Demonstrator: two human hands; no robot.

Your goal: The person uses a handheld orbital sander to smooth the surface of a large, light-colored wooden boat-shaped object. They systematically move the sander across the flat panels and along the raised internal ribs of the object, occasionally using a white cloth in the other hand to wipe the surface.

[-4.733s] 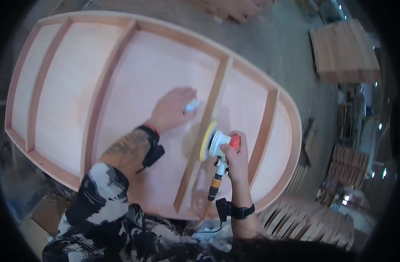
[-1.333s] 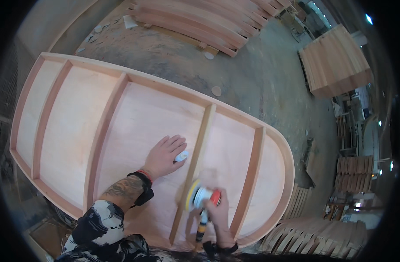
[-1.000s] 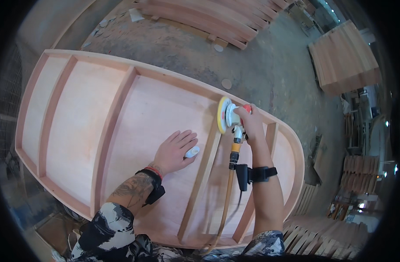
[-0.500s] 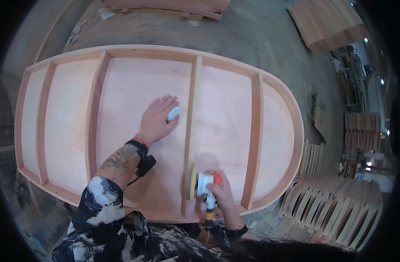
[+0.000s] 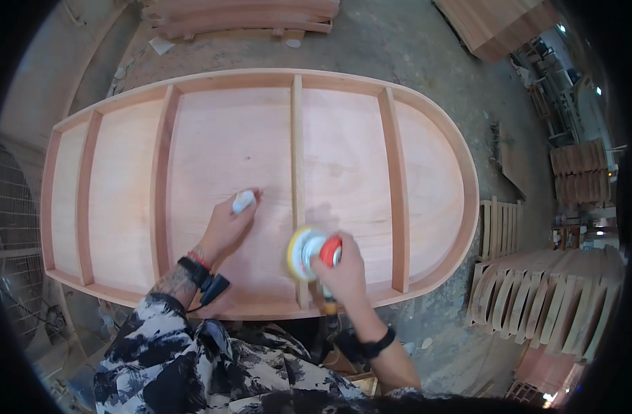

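Observation:
A wide, shallow wooden frame (image 5: 467, 207) with one rounded end and a pale panel floor lies in front of me, split by several crosswise slats. My right hand (image 5: 345, 265) grips a round sander (image 5: 312, 254) with a red top and a yellow pad. The pad faces left, tilted on its edge, over the near part of a middle slat (image 5: 298, 152). Over the panel left of that slat is my left hand (image 5: 228, 219), its fingers bent under. A white wrap or piece (image 5: 243, 201) shows on or against one finger; which, I cannot tell.
Curved wooden parts stand stacked at the lower right (image 5: 536, 300), with a pile of slatted pieces (image 5: 581, 169) beyond. More stacked boards (image 5: 243, 15) lie past the far rim. A hose (image 5: 332, 321) hangs from the sander near my body.
My left hand has drawn back toward me and its spread fingers have curled. The sander has risen and tilted, its pad turning more into view. The whole view has shifted slightly.

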